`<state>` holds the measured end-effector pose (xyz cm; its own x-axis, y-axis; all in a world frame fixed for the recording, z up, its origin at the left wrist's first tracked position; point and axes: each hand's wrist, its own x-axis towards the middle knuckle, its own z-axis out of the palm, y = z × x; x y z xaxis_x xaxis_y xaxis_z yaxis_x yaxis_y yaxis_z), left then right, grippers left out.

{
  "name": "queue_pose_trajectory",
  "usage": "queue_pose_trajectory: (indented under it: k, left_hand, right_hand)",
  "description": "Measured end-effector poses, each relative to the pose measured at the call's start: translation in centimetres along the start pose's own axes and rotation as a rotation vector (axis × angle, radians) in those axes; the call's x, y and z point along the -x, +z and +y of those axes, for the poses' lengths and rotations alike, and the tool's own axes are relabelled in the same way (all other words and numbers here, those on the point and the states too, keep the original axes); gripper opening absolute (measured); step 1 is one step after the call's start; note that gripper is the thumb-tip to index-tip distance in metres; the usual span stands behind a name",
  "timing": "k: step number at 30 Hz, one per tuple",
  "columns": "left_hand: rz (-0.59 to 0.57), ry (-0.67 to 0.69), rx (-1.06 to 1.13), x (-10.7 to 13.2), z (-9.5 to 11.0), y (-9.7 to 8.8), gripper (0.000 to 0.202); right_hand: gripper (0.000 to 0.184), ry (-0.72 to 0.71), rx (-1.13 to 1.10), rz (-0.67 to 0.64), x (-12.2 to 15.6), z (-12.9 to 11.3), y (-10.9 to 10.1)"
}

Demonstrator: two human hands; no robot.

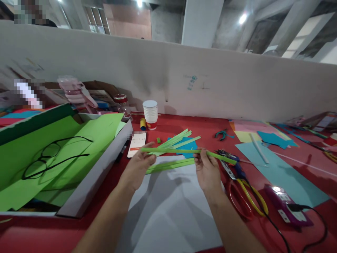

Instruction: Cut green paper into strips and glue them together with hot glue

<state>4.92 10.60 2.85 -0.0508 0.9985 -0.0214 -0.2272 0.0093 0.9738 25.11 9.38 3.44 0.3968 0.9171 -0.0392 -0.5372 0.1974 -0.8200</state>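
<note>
Both hands hold one long green paper strip (173, 151) level above the red table (184, 126). My left hand (138, 167) pinches the strip near its left end. My right hand (206, 168) pinches it right of the middle, and the strip's right end sticks out past it. More green strips (172, 165) lie under the hands at the top edge of a grey sheet (168, 203). Several further green strips (179, 138) rest on a blue paper piece (188, 146) behind.
A box (97, 172) with green paper and black glasses (50, 154) stands left. A phone (137, 144), a paper cup stack (150, 114), red-and-yellow scissors (242, 193), a purple glue gun (286, 207), green pliers (222, 133) and coloured sheets (279, 168) lie around. A white partition (168, 77) runs behind.
</note>
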Motion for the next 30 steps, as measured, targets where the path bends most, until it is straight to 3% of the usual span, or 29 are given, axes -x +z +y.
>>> queue_pose_trajectory:
  k: [3, 5, 8, 13, 16, 18, 19, 22, 24, 26, 30]
  left_hand:
    - [-0.182, -0.155, 0.126, 0.8, -0.6, 1.4, 0.035]
    - [-0.182, -0.184, 0.238, 1.1, -0.8, 2.0, 0.025]
    - [-0.067, -0.16, 0.373, 1.0, -0.8, 2.2, 0.022]
    - [0.152, -0.031, 0.466, -0.2, 0.3, 0.7, 0.022]
    - [0.171, 0.023, 0.45, -0.5, 1.2, -0.3, 0.022]
    - [0.035, -0.028, 0.353, -0.1, 1.6, -0.5, 0.025]
    - [-0.085, -0.089, 0.271, 0.2, 1.6, -0.5, 0.025]
    - [-0.51, -0.317, 0.031, 1.3, 1.3, 0.3, 0.025]
    - [-0.678, -0.404, -0.048, 1.9, 0.8, 0.9, 0.024]
    - [-0.725, -0.422, -0.105, 2.1, 0.4, 1.5, 0.023]
    - [-0.625, -0.317, -0.228, 1.9, 0.0, 1.9, 0.025]
  right_hand:
    - [0.027, 0.133, 0.029, -0.121, 1.5, 1.3, 0.8]
    - [0.026, 0.213, 0.068, -0.196, 2.4, 2.1, 1.3]
    - [0.025, 0.245, 0.093, -0.211, 3.1, 2.4, 1.6]
    - [0.023, 0.117, 0.07, -0.085, 1.6, 0.9, 0.8]
    - [0.024, 0.037, 0.018, 0.049, 0.3, -0.1, 0.0]
    - [0.027, 0.051, 0.034, 0.067, 0.0, -0.4, -0.3]
    - [0.032, 0.094, 0.082, 0.008, 0.1, -0.4, -0.3]
    - [0.041, 0.281, 0.291, -0.359, 1.3, 0.3, 0.2]
    - [0.035, 0.329, 0.409, -0.525, 2.3, 1.0, 0.7]
    - [0.029, 0.303, 0.485, -0.527, 2.9, 1.6, 1.1]
    - [0.026, 0.275, 0.494, -0.355, 2.5, 1.8, 1.0]
